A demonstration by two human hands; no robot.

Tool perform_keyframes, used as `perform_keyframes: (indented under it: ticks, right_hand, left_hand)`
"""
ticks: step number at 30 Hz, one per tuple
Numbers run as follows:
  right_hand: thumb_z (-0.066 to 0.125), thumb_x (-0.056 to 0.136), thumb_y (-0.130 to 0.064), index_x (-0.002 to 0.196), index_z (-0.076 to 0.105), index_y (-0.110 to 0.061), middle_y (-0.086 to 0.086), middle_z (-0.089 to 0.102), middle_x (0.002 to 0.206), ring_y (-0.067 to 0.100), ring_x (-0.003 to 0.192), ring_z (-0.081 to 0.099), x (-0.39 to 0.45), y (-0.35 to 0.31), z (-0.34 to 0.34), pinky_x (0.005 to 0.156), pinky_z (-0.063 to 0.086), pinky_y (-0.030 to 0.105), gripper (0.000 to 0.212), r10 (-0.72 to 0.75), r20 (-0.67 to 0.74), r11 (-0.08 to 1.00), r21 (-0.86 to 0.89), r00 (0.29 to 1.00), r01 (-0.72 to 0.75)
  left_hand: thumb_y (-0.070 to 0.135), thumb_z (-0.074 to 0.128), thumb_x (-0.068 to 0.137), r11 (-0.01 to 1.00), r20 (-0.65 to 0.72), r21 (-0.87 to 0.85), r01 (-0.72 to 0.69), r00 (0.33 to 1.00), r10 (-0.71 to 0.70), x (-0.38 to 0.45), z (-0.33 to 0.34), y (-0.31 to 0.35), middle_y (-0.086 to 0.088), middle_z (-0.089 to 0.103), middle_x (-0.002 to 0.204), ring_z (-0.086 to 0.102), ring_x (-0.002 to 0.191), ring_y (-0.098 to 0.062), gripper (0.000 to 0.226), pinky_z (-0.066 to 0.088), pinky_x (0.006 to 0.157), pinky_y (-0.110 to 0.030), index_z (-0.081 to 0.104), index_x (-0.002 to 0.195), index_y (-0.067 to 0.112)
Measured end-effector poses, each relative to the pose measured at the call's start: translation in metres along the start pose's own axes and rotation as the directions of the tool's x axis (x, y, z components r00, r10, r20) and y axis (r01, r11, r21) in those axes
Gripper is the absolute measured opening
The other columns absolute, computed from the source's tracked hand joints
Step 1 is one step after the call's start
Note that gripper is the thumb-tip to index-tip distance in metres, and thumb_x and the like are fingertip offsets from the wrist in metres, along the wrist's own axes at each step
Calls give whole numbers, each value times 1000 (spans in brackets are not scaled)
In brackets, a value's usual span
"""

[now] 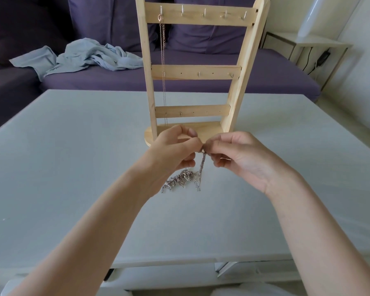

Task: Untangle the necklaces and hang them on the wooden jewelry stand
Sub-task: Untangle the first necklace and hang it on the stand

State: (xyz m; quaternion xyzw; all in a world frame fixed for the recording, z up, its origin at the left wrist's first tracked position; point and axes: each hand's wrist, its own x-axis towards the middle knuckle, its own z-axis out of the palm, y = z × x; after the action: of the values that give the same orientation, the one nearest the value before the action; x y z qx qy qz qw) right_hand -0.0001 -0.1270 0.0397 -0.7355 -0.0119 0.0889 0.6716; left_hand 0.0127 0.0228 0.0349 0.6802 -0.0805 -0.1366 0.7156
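I am looking down at a pale grey counter (73, 167) with both of my bare arms reaching forward over it. My left hand (175, 150) and right hand (235, 154) are meeting fingertip to fingertip just in front of the base of the wooden jewelry stand (192, 73). Both hands are pinching the same short twisted strand at the top of the tangled necklaces (186, 178), thumb against forefinger, with the other fingers curling underneath. The strand is dropping straight down from the pinch to the silvery knotted clump, which is lying on the counter below my left hand and spreading out toward the left; whether all of it is touching the surface I cannot tell.

The stand is standing upright on the far half of the counter, with three crossbars carrying small metal hooks. One thin chain (163, 60) is hanging from the leftmost hook of the top bar and running down past the lower bars toward the base.

Behind the counter a purple sofa (201, 80) is carrying a crumpled light blue cloth (83, 56), well apart from my hands.
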Motion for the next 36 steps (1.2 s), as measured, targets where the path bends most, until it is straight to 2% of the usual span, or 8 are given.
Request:
perform_keyframes:
  ticks: [4, 9, 15, 17, 20, 26, 32, 36]
  right_hand:
    - [65, 82, -6, 72, 65, -4, 3, 50, 63, 7, 55, 44, 0, -1, -2, 57, 37, 17, 10, -40, -28, 965, -261, 999, 31]
    - [72, 76, -11, 66, 58, -18, -6, 58, 66, 7, 62, 51, 1, 1, -4, 56, 38, 15, 18, -156, -71, 805, -587, 985, 86]
    - [63, 78, 5, 71, 58, -12, 3, 63, 64, 11, 56, 53, 1, -1, -5, 60, 45, 19, 19, -157, -110, 950, -290, 981, 120]
    - [62, 80, 7, 73, 59, -11, 4, 63, 63, 10, 56, 54, 1, -2, -3, 58, 46, 17, 19, -147, -77, 967, -223, 986, 127]
    - [63, 80, 5, 75, 61, -10, -2, 64, 59, 8, 55, 54, 2, 0, -2, 58, 45, 17, 17, -127, -61, 971, -214, 990, 112]
    - [65, 80, 3, 74, 62, -10, 1, 67, 62, 10, 58, 55, 2, 2, 1, 62, 47, 18, 15, -145, -169, 973, -203, 975, 110]
    - [66, 79, 3, 74, 59, -13, 8, 67, 67, 8, 55, 53, 1, 1, 5, 59, 46, 15, 18, -185, -236, 973, -180, 954, 144]
    - [69, 76, 1, 76, 57, -14, 3, 66, 64, 3, 51, 51, 1, 1, 6, 60, 44, 16, 19, -198, -233, 961, -237, 952, 142]
  left_hand:
    - [-1, 48, 88, 998, 47, 38, 46, 998, -48, -1, 2, 0, 6, 52, 59, 38, 44, -6, 16, 46, 55, -19, 51, 82, 14]
    - [2, 48, 89, 991, 108, 83, 102, 988, -110, -3, 3, -3, 3, 55, 67, 42, 50, -7, 15, 47, 58, -20, 53, 81, 14]
    - [1, 49, 83, 961, 125, -243, 134, 987, -106, 3, -1, 1, 2, 54, 65, 55, 68, -13, 15, 50, 91, -32, 49, 77, 14]
    - [7, 50, 74, 919, 168, -363, 152, 981, -96, 3, -4, 2, 1, 56, 66, 60, 69, -15, 10, 51, 92, -31, 46, 77, 16]
    - [3, 49, 85, 884, 132, -437, 167, 984, -121, 3, -5, 1, 0, 55, 67, 63, 65, -15, 13, 56, 82, -28, 45, 81, 15]
    - [-1, 49, 89, 996, -47, -9, 94, 994, -94, 1, 3, -2, 1, 53, 70, 56, 54, -9, 14, 47, 68, -24, 53, 87, 12]
    - [4, 64, 84, 984, -4, 108, 143, 990, -143, 1, 1, -5, 3, 62, 72, 58, 62, -5, 12, 48, 62, -17, 61, 91, 13]
    - [10, 68, 82, 947, -38, 283, 149, 989, -144, 1, -1, -5, -1, 63, 77, 53, 74, -12, 10, 45, 60, -13, 68, 78, 19]
